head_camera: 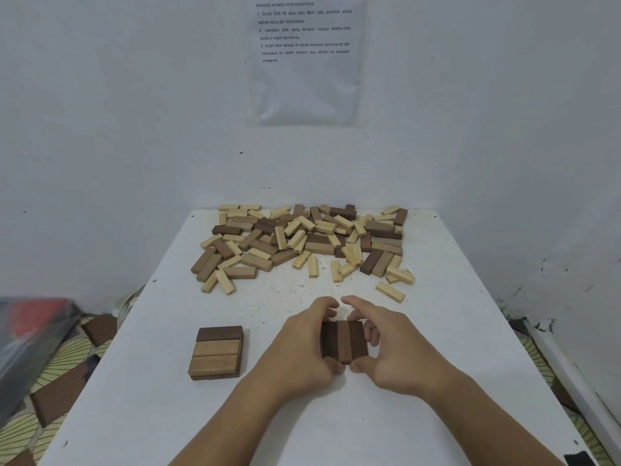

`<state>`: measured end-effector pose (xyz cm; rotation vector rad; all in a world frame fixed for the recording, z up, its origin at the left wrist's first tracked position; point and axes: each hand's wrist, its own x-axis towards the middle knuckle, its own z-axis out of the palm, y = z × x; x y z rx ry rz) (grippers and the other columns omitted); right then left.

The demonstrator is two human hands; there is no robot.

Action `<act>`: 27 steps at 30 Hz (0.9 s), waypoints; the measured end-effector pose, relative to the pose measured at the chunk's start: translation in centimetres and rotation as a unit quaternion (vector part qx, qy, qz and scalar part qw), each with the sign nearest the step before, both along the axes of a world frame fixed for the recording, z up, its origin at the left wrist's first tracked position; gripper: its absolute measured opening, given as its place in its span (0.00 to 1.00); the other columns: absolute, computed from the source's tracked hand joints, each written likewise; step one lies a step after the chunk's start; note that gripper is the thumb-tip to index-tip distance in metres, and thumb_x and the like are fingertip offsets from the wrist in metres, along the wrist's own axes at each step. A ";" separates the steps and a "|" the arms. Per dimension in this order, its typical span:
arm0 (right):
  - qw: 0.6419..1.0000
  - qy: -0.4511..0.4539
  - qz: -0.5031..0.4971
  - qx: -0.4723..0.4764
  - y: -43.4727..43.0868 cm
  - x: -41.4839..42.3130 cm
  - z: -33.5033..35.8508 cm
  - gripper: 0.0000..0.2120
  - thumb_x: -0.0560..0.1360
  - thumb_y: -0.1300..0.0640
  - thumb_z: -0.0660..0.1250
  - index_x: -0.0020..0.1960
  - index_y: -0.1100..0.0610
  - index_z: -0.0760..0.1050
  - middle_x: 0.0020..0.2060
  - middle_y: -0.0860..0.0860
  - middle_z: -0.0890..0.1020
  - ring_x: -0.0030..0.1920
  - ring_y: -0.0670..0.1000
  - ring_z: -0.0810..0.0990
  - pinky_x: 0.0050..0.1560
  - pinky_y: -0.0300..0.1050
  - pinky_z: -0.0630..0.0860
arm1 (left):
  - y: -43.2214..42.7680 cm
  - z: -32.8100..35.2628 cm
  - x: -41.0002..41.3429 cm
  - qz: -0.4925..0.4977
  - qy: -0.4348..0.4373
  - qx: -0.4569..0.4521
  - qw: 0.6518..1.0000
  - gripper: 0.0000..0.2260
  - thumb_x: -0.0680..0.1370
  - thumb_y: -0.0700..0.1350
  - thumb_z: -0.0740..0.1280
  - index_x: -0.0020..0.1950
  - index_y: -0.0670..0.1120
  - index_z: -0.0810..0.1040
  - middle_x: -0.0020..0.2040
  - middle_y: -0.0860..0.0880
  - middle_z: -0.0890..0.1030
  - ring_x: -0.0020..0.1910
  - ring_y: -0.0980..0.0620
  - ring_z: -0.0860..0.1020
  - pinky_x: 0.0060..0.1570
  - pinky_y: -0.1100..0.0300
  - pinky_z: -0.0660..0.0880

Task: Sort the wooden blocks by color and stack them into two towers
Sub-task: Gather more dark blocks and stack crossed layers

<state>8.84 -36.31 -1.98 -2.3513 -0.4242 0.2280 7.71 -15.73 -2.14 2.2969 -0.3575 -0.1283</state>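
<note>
Now my left hand (302, 341) and right hand (398, 348) squeeze three dark blocks (343, 341) together, nearer me than the big pile (302, 243). If I push too hard, one could pop out crooked.

Both forearms bare, entering from bottom edge, converging toward centre. Left hand (302, 344) palm down against left side of three-block row (342, 341), fingers curled over far end, thumb at near end. Right hand (400, 348) mirrors on right side: index finger arched over far end, thumb tucked at near corner, other fingers curled along right flank. Index fingertips nearly meet beyond row; thumbs close together.
</note>
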 end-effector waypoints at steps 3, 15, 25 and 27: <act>1.000 0.001 -0.003 0.004 -0.2 -0.1 -0.1 0.46 0.67 0.55 0.80 0.76 0.35 0.61 0.58 0.35 0.75 0.49 0.40 0.73 0.49 0.31 0.71 | 0.0 0.0 0.1 -0.004 0.004 0.006 1.000 0.34 0.70 0.44 0.76 0.72 0.58 0.65 0.64 0.56 0.77 0.61 0.55 0.77 0.64 0.55 0.76; 1.000 -0.002 -0.008 0.017 0.0 0.0 -0.4 0.45 0.65 0.55 0.81 0.73 0.34 0.61 0.58 0.36 0.78 0.49 0.41 0.74 0.51 0.34 0.72 | 0.0 0.2 0.5 -0.012 -0.010 0.026 1.000 0.31 0.67 0.46 0.76 0.65 0.58 0.66 0.60 0.56 0.78 0.57 0.54 0.77 0.56 0.56 0.77; 1.000 -0.009 -0.027 0.013 0.1 -0.2 -0.1 0.30 0.62 0.54 0.80 0.59 0.38 0.71 0.46 0.44 0.78 0.44 0.48 0.77 0.48 0.50 0.80 | -0.2 0.9 0.5 -0.008 -0.011 0.032 0.999 0.25 0.67 0.44 0.77 0.57 0.57 0.67 0.51 0.55 0.78 0.47 0.55 0.77 0.43 0.54 0.79; 1.000 -0.011 -0.025 0.012 0.4 -0.3 0.7 0.28 0.62 0.54 0.80 0.56 0.37 0.72 0.42 0.46 0.77 0.43 0.49 0.78 0.47 0.52 0.80 | 0.1 1.5 0.2 -0.010 -0.022 0.029 0.999 0.25 0.67 0.44 0.77 0.56 0.56 0.67 0.49 0.55 0.78 0.47 0.54 0.77 0.44 0.49 0.78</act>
